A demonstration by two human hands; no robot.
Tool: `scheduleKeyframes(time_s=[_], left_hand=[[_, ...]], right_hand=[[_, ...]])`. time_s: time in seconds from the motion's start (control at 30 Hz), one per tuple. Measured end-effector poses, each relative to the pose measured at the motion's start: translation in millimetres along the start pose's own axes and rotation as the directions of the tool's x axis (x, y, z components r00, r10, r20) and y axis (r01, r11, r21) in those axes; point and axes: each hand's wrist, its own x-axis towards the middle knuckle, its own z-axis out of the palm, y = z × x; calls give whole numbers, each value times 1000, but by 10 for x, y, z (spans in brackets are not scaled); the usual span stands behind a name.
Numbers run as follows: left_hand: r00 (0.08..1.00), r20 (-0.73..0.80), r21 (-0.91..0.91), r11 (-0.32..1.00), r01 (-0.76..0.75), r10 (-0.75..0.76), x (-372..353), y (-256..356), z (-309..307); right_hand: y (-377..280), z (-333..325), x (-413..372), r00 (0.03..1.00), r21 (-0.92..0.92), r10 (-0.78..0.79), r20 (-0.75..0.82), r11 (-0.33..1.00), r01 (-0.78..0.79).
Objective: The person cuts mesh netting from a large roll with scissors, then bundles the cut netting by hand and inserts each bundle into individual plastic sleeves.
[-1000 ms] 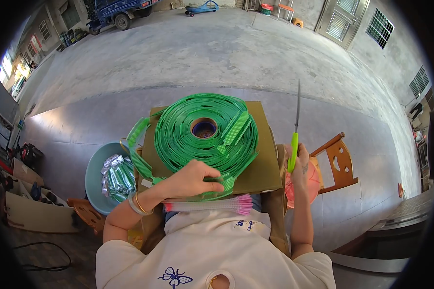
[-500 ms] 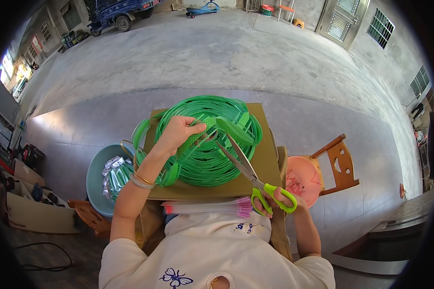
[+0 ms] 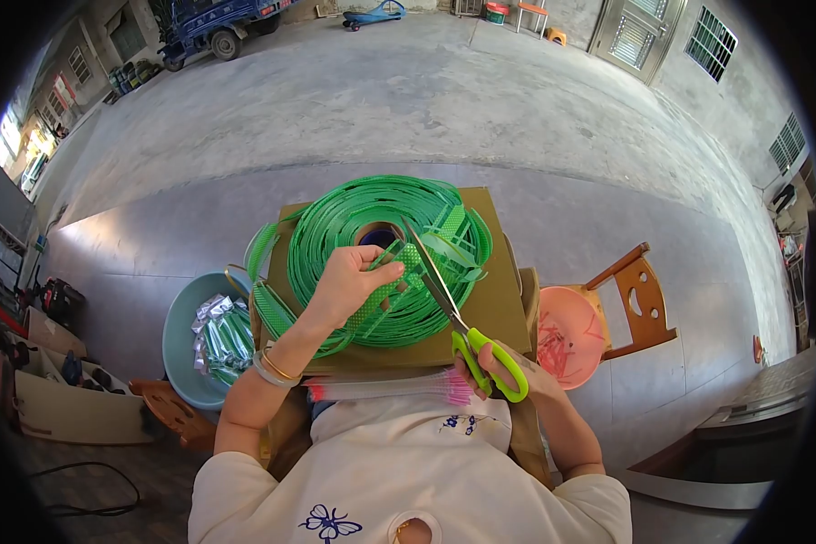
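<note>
My left hand [image 3: 352, 283] pinches a green dotted plastic strip [image 3: 411, 258] between thumb and fingers, over a large flat coil of green strip [image 3: 331, 222]. In my right hand [image 3: 506, 363] are scissors [image 3: 458, 319] with lime-green handles, my fingers through the loops. Their blades point up and away from me, close together, and overlap the strip just right of my left fingertips. The coil lies on an olive-brown board [image 3: 508, 272]. At its near edge, against my shirt, is a bundle of thin clear sticks [image 3: 385, 388] with pink ends.
To the left stands a blue basin [image 3: 179, 313] holding green and silver packets [image 3: 222, 340]. At the right, a pink basin [image 3: 585, 317] with small pink pieces rests by a wooden chair [image 3: 644, 308]. A blue three-wheeled truck [image 3: 218, 27] is parked far off.
My left hand has come nearer to me and slightly right with the strip. The scissors have moved left, and their blades, wide apart before, are now nearly together at the strip.
</note>
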Motion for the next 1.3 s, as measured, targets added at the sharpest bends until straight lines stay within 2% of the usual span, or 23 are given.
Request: scheduleKeyframes(time_s=[0.13,0.53,0.63,0.73,0.83,0.97,1.03,1.07,1.1,1.2,1.3], left_hand=[[1000,9,11,1000,0,0,-30,-9,34],[1000,15,-32,999,-10,10,-56,-18,58],[1000,21,-37,999,2,-1,-62,-3,59],[1000,22,-33,999,-3,4,-65,17,55],[1000,27,2,1000,-10,10,-61,7,22],[998,55,66,998,-12,8,-122,139,-15],[996,85,135,991,-7,-4,-189,255,-114],[996,89,152,988,-11,-2,-230,317,-173],[996,91,169,985,-16,0,-280,383,-246],[997,51,184,981,-60,51,-475,609,-501],[984,41,89,980,-179,176,-682,839,-712]], right_hand=[[-60,37,25,1000,-40,-31,5,999,31],[30,3,44,998,5,-58,-10,998,58],[-44,3,21,997,-28,47,-66,998,-49],[-188,6,-15,986,17,123,-108,992,-122],[-303,4,-47,978,12,141,-153,990,-141],[-301,-98,-42,904,134,-13,-426,988,77],[-296,-273,24,750,-281,-132,-648,957,-75],[-250,-361,47,657,-452,-229,-718,871,-191],[-133,-465,56,606,-557,-301,-736,778,-291],[194,-614,55,554,-661,-435,-710,683,-310],[380,-564,66,571,-629,-338,-748,636,-447]])
